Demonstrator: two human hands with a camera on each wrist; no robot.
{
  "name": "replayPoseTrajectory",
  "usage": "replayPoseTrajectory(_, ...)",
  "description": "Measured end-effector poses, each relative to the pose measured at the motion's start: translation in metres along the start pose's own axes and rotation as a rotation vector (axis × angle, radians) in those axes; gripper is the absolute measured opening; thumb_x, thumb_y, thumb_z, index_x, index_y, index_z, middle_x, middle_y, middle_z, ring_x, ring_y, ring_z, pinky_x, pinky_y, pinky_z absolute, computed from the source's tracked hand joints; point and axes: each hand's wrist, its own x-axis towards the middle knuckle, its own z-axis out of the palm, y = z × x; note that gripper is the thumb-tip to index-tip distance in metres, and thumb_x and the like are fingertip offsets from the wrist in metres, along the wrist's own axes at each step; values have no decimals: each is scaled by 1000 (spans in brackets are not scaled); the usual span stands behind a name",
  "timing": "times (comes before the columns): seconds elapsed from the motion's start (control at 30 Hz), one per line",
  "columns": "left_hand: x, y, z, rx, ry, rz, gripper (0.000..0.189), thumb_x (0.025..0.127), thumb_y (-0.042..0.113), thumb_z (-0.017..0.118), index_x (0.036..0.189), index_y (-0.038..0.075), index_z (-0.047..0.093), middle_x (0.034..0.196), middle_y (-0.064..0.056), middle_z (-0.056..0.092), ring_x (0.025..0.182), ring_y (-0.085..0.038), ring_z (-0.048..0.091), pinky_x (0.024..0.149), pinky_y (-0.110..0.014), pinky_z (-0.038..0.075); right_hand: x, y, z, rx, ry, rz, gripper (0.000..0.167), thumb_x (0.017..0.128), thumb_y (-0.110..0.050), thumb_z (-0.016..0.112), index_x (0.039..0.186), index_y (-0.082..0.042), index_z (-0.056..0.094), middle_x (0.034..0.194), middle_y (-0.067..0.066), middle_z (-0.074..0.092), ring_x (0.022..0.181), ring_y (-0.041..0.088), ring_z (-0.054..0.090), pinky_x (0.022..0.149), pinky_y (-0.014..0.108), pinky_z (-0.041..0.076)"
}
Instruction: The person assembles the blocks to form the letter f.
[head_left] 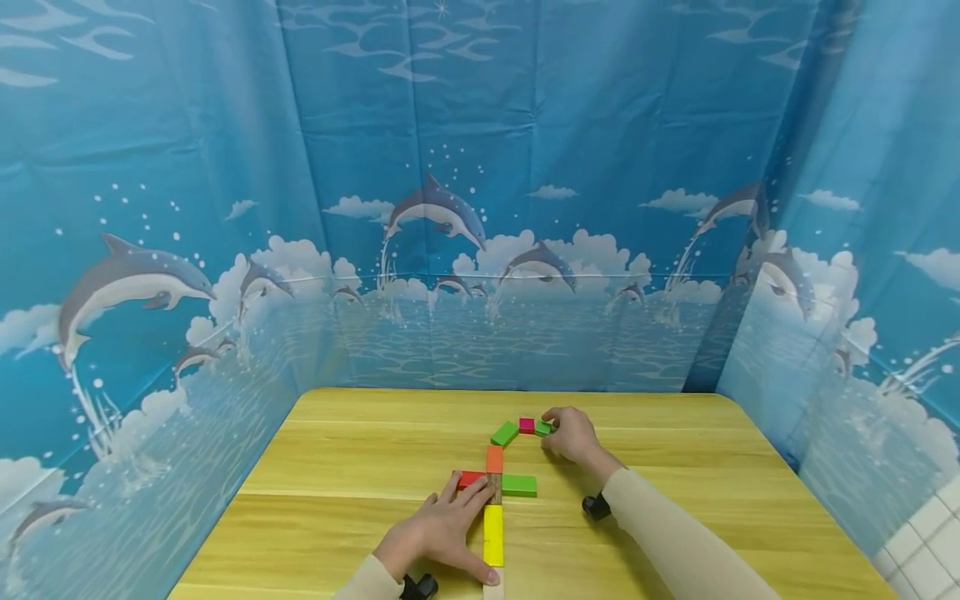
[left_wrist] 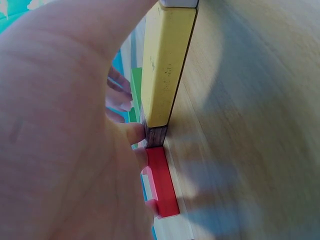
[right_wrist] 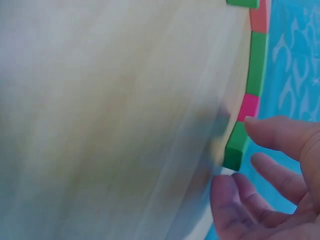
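Observation:
My left hand point(head_left: 446, 529) lies spread over a line of toy blocks, its palm above the table. Its fingertips rest by the red block point(head_left: 471, 480) and the brown block point(head_left: 494, 490); its thumb touches the pale block point(head_left: 493, 590) at the near end. Between them lies the yellow block point(head_left: 492, 535). At the far end my right hand point(head_left: 573, 435) has its fingers curled about a small green block point(right_wrist: 235, 150), one fingertip on it near the magenta block point(right_wrist: 248, 107), others close at its free end.
An orange block point(head_left: 494, 458) and a slanted green block point(head_left: 505, 433) link the line to the curved far end. Another green block point(head_left: 519, 486) sticks out right of the brown one. The wooden table point(head_left: 337, 467) meets a dolphin-print curtain point(head_left: 480, 333) behind.

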Motion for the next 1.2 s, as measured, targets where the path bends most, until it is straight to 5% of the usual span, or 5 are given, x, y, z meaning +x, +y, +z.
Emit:
replayPoseTrajectory(0.7, -4, 7, -1, -8, -5, -1, 116, 74, 78, 70, 163, 31, 14, 169, 7, 7, 152, -40, 1, 108, -72, 23, -85, -8, -44, 51, 15, -57, 40, 85, -9, 81, 124, -10, 71, 117, 16, 63, 103, 35, 63, 78, 45, 55)
replayPoseTrajectory(0.9, -5, 7, -5, 0, 10, 2, 117, 73, 78, 70, 164, 28, 14, 169, 5, 8, 152, -41, 2, 109, -72, 23, -107, -17, -46, 50, 22, -77, 38, 85, -11, 82, 121, -14, 72, 114, 11, 65, 102, 31, 63, 79, 43, 54)
replayPoseTrajectory(1.2, -6, 8, -3, -16, 4, -3, 117, 74, 77, 71, 164, 28, 15, 169, 6, 7, 152, -40, 1, 109, -72, 22, -135, -19, -40, 155, -73, -115, 34, 86, -12, 81, 119, -17, 72, 114, 10, 66, 101, 29, 63, 78, 40, 54)
